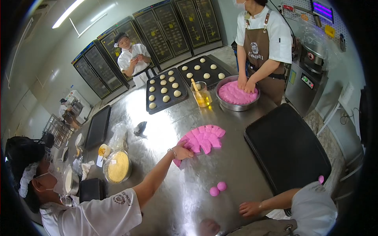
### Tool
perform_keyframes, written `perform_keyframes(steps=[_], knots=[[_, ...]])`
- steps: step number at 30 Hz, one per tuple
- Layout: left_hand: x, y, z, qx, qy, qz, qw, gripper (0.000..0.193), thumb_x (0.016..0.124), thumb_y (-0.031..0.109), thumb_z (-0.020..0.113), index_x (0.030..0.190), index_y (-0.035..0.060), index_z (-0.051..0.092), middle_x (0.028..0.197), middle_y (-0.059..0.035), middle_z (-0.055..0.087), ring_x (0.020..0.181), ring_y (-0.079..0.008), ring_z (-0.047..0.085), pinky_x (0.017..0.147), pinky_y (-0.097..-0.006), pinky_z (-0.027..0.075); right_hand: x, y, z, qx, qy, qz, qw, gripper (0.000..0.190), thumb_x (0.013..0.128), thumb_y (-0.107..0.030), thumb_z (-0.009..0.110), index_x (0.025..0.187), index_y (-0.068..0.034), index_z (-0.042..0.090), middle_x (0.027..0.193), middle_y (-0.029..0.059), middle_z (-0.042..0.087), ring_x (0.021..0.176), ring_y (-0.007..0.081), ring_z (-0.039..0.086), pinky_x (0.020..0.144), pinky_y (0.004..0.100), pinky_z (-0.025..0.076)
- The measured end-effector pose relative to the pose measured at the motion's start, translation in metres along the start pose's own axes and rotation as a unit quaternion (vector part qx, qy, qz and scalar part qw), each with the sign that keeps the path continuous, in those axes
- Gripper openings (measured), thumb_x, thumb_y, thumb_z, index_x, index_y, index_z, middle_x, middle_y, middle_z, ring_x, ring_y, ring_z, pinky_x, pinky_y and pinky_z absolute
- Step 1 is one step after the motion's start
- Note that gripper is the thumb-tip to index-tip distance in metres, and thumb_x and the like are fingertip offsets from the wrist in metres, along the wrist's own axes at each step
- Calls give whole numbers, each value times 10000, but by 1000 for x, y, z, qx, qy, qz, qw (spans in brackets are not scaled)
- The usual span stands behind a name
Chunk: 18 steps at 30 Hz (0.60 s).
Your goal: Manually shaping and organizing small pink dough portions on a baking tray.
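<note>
My right hand point(249, 209) is palm down on the steel table point(230, 174), its fingers curled. Whatever may lie under it is hidden. At the bottom edge, my left hand point(209, 227) is a blur, and its grip is unclear. Two smooth pink dough balls point(218, 188) sit close together ahead of my hands. Beyond them spreads a fan of cut pink dough pieces point(203, 137). A co-worker's hand point(183, 151), with a bracelet at the wrist, touches the fan's near left end.
A black baking tray point(289, 147) lies right, with a pink piece point(321, 179) near my sleeve. Farther off are trays of pale dough balls point(165, 91), an oil jug point(202, 96) and a co-worker pressing pink dough point(236, 93) in a pan. A crumb bowl point(118, 166) stands left.
</note>
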State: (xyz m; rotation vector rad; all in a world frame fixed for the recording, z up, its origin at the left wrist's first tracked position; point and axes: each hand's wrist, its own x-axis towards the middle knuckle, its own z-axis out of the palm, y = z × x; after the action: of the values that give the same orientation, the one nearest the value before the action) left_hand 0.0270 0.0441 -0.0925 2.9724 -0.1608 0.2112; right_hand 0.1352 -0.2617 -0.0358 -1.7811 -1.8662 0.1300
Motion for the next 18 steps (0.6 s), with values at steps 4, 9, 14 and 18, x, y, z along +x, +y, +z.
perform_keyframes(steps=[4,9,14,18], knots=[[67,34,-53,-118,133,57,983,218,553,232,749,627,151,561,799,-34,585,758,-263,553,668,-388,440,49,27,5,3,-114,80,990,132,712,-167,653,769,-105,551,935,87,562,919,296,550,828,402,463],[4,12,-73,-6,-166,-114,980,162,590,212,721,664,131,602,764,-36,596,776,-231,577,656,-371,457,-9,24,-40,2,110,43,993,107,773,-175,591,733,-103,523,849,76,530,843,266,539,762,416,455],[36,64,-63,-203,121,121,964,180,574,196,729,676,152,588,740,-20,598,784,-208,582,653,-363,452,34,-2,26,-55,-55,15,997,126,743,-188,613,742,-99,523,879,95,530,891,281,532,822,421,431],[62,30,-83,-117,135,4,984,174,567,165,714,648,173,561,804,-7,581,761,-220,563,649,-388,427,39,45,-12,37,27,42,998,128,712,-160,631,753,-96,528,890,106,526,896,283,513,769,435,435]])
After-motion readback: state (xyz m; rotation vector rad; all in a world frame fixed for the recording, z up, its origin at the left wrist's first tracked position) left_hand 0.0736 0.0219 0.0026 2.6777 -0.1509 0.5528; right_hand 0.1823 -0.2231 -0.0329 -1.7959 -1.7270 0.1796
